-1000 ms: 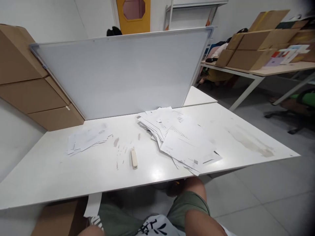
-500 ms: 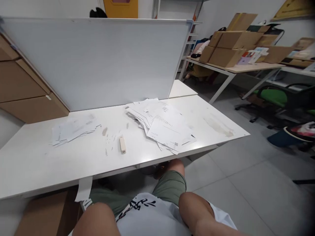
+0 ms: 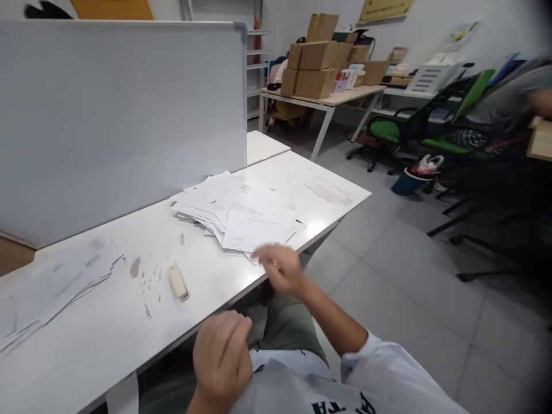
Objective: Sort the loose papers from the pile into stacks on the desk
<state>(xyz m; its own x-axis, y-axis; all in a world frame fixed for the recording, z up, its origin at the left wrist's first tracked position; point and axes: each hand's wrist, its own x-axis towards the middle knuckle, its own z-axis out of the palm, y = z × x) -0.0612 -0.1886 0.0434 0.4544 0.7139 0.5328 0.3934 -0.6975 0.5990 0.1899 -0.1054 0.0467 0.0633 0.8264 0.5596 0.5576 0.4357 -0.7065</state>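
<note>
My right hand (image 3: pixel 279 268) hovers at the white table's front edge (image 3: pixel 241 287), just below a loose pile of printed papers (image 3: pixel 237 213); its fingers are smeared by motion. Lower in view, over my lap, my left hand (image 3: pixel 222 356) shows its back with the fingers curled under, and nothing shows in it. A small cream stapler (image 3: pixel 178 281) lies on the table to the left of the right hand. A second, thinner spread of papers (image 3: pixel 56 282) lies at the table's left.
A large whiteboard (image 3: pixel 121 109) stands upright along the table's back. To the right are grey floor tiles, green office chairs (image 3: pixel 414 123), a table stacked with cardboard boxes (image 3: pixel 317 63), and a seated person's sleeve (image 3: pixel 517 100) at the far right.
The view has swung to the right. Both hands have come up into view, the right one reaching toward the paper pile at the table edge.
</note>
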